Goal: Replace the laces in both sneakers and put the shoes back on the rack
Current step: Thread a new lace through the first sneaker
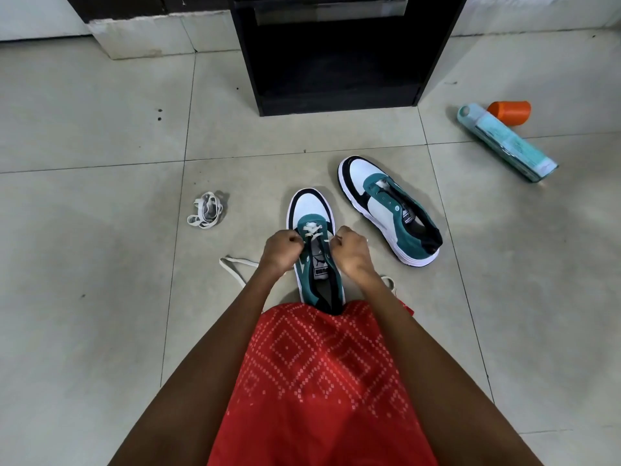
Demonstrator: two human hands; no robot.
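- The left hand [282, 250] and the right hand [353, 252] are both curled tight, each pinching one side of the white lace [312, 230] just below centre frame. The fingertips are tucked under, so the exact pinch is hidden.
- The lace crosses only the lowest eyelets near the toe of the near sneaker [311, 210]. One loose end trails out on the floor [100, 230] to the left of the wrists, and another loops out to the right.
- The near sneaker stands upright with its toe pointing to the top of the frame. Its heel is hidden under a red patterned garment [319, 381] at bottom centre.
- Right of centre, well apart from the hands, the second sneaker [389, 210] lies angled with bare eyelets and no lace in it.
- Left of centre, a bundled lace [206, 210] lies alone on the tiles. I cannot tell whether it is an old lace or the spare one.
- The rack [332, 55] stands at top centre, dark, with no shoes visible on it.
- At the upper right lie a teal spray can [504, 142] and an orange cap [509, 112], which have no part in the lacing.
- Judging progress, the task is early. The first shoe is barely started, the second is unlaced, and neither has been put on the rack.
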